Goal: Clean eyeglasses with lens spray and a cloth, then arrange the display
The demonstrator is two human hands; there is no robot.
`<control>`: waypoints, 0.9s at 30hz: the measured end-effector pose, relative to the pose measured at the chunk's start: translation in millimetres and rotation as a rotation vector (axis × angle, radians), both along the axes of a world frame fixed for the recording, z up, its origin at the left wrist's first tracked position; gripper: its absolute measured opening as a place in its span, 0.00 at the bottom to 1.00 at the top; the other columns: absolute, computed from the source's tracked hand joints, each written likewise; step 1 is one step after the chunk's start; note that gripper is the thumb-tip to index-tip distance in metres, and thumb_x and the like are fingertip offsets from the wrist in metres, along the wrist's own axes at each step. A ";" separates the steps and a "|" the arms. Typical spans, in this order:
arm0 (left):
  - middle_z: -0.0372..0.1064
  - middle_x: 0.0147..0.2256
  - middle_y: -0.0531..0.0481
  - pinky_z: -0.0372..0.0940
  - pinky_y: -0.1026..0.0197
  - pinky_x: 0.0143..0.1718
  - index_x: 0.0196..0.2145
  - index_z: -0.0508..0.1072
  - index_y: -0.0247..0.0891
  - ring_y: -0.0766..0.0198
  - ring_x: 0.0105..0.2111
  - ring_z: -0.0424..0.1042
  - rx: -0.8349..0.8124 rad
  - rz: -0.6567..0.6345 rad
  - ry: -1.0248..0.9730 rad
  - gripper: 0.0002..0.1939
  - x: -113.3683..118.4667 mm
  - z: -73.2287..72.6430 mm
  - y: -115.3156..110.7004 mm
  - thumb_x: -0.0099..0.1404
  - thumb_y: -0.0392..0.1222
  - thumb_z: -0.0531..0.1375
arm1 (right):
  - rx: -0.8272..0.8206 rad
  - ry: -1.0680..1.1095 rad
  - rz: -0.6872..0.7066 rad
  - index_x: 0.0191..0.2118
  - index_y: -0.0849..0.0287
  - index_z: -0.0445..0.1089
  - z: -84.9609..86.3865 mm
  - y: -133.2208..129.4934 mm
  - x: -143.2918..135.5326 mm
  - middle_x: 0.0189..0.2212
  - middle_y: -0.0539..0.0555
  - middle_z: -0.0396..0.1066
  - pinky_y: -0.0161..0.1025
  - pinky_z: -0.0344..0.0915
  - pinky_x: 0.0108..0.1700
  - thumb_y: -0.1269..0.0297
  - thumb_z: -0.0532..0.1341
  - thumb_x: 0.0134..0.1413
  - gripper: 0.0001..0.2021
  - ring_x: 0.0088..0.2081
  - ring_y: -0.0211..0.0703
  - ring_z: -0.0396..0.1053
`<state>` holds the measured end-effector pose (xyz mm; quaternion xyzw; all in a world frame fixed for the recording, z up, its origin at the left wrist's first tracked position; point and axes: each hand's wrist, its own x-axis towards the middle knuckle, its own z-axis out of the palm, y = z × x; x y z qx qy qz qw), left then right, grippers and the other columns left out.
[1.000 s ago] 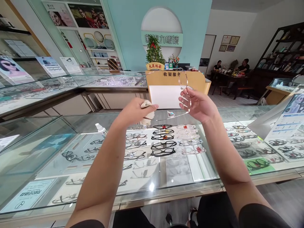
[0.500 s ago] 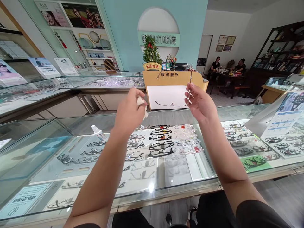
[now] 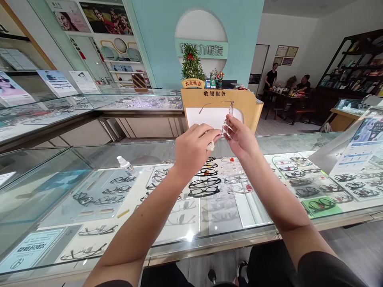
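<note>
Glasses: likely light, fragile; best held by rim. My right hand pinches them; my left hand, eight o'clock, clutches cloth.

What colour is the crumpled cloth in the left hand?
Off-white; the cloth shows best in the head view, poking out of the left hand.

Cloth mostly hidden by left hand; only pale scrap shows. Lower part of held eyeglasses partly covered by fingers of right hand; exact contact with left fingertips too small to tell. Upper black frames partly blocked by left hand. Left forearm covers other display frames. Both black sleeves cut off by bottom edge. Sunglasses poster cut by left edge. Spray bottle label, wall certificates unreadably small.
</note>
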<state>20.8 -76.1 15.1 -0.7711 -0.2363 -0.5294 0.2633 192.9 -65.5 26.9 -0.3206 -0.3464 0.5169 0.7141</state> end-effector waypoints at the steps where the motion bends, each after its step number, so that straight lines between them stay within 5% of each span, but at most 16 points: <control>1: 0.82 0.36 0.50 0.62 0.58 0.32 0.43 0.85 0.43 0.61 0.34 0.76 0.014 -0.011 -0.010 0.07 -2.2 0.5 2.5 0.78 0.37 0.65 | -0.014 -0.011 0.003 0.39 0.48 0.81 -0.5 0.6 -0.7 0.41 0.48 0.84 0.42 0.66 0.44 0.47 0.81 0.43 0.19 0.42 0.45 0.76; 5: 0.79 0.32 0.49 0.61 0.57 0.31 0.42 0.86 0.44 0.62 0.31 0.74 -0.013 -0.031 -0.147 0.08 -13.9 3.6 12.6 0.77 0.41 0.66 | -0.052 -0.047 0.063 0.39 0.48 0.82 -0.8 1.5 -3.7 0.43 0.47 0.84 0.41 0.65 0.43 0.48 0.79 0.46 0.17 0.41 0.43 0.75; 8: 0.81 0.34 0.49 0.65 0.57 0.34 0.40 0.86 0.43 0.61 0.33 0.76 -0.117 -0.093 -0.284 0.07 -26.8 9.0 20.9 0.76 0.44 0.68 | -0.027 -0.069 0.097 0.36 0.51 0.81 1.5 1.0 -1.7 0.35 0.47 0.80 0.38 0.62 0.38 0.49 0.77 0.49 0.14 0.34 0.37 0.70; 11: 0.81 0.34 0.51 0.69 0.56 0.37 0.38 0.86 0.45 0.61 0.33 0.77 -0.211 -0.134 -0.390 0.05 -40.8 16.0 28.1 0.73 0.44 0.70 | 0.048 -0.083 0.068 0.27 0.54 0.75 5.7 0.4 6.0 0.20 0.42 0.59 0.38 0.53 0.31 0.50 0.74 0.54 0.15 0.24 0.33 0.53; 14: 0.81 0.33 0.52 0.71 0.54 0.39 0.37 0.86 0.47 0.58 0.34 0.78 -0.244 -0.134 -0.482 0.04 -52.6 22.3 33.2 0.71 0.46 0.71 | 0.121 -0.156 -0.068 0.22 0.54 0.69 10.2 0.4 15.8 0.18 0.41 0.46 0.39 0.49 0.28 0.53 0.70 0.58 0.18 0.23 0.34 0.44; 18: 0.82 0.33 0.51 0.72 0.51 0.41 0.35 0.85 0.47 0.56 0.34 0.79 -0.217 -0.192 -0.547 0.09 -61.3 28.4 36.2 0.69 0.53 0.73 | 0.229 -0.375 -0.276 0.34 0.52 0.78 13.3 1.0 23.4 0.27 0.46 0.68 0.38 0.61 0.33 0.60 0.70 0.57 0.04 0.29 0.36 0.62; 20: 0.82 0.33 0.51 0.72 0.50 0.40 0.34 0.85 0.48 0.56 0.34 0.79 -0.194 -0.218 -0.561 0.11 -62.4 30.6 35.6 0.68 0.55 0.73 | 0.304 -0.505 -0.309 0.43 0.50 0.82 12.8 0.9 23.6 0.35 0.48 0.76 0.39 0.67 0.38 0.60 0.71 0.57 0.08 0.34 0.38 0.69; 27: 0.83 0.33 0.52 0.73 0.50 0.40 0.36 0.86 0.49 0.58 0.34 0.79 -0.136 -0.284 -0.572 0.10 -55.6 33.6 24.0 0.68 0.56 0.74 | 0.588 -0.651 -0.513 0.44 0.50 0.82 9.4 -6.4 16.6 0.42 0.51 0.84 0.44 0.71 0.42 0.56 0.70 0.66 0.06 0.39 0.41 0.76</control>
